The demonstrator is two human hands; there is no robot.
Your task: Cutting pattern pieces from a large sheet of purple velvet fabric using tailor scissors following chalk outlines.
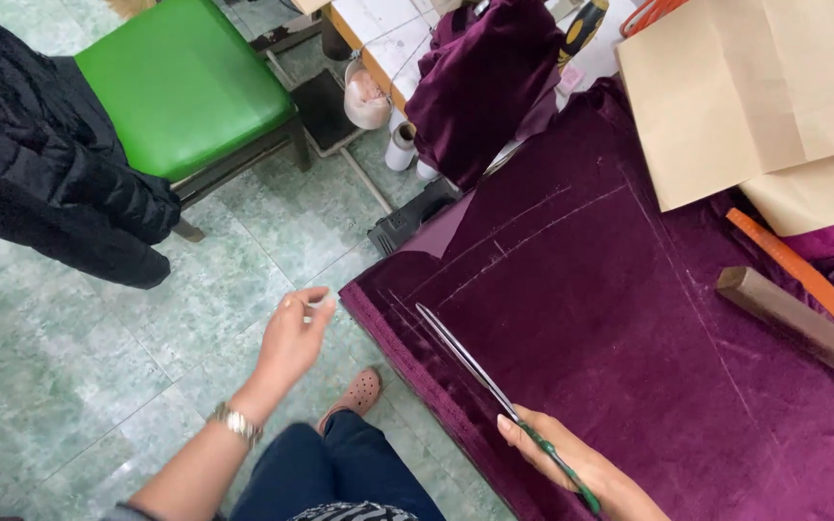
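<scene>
From my remote seat I saw the right hand (571,463) closed around the green handles of a pair of scissors (480,371). Their long steel blades were pressed together and pointed up and to the left, lying on the purple velvet fabric (629,318) near its folded front edge. This fabric was dark plum, with a soft sheen, and it covered the counter almost fully. Pale chalk lines (533,232) ran across it, two of them nearly parallel, and one more went down toward the right.

The left hand (291,338) was raised over the green tiled floor (79,367), well apart from the fabric. Its thumb and forefinger pinched something small and pale; what it was, I could not tell. A metal watch (236,423) sat on that wrist.

On the fabric at the right lay a wooden block (793,318), and just beside it an orange ruler (803,275). Brown paper pattern sheets (755,87) rested at the upper right. A green stool (180,82) stood on the floor, with a black jacket (41,164) next to it.
</scene>
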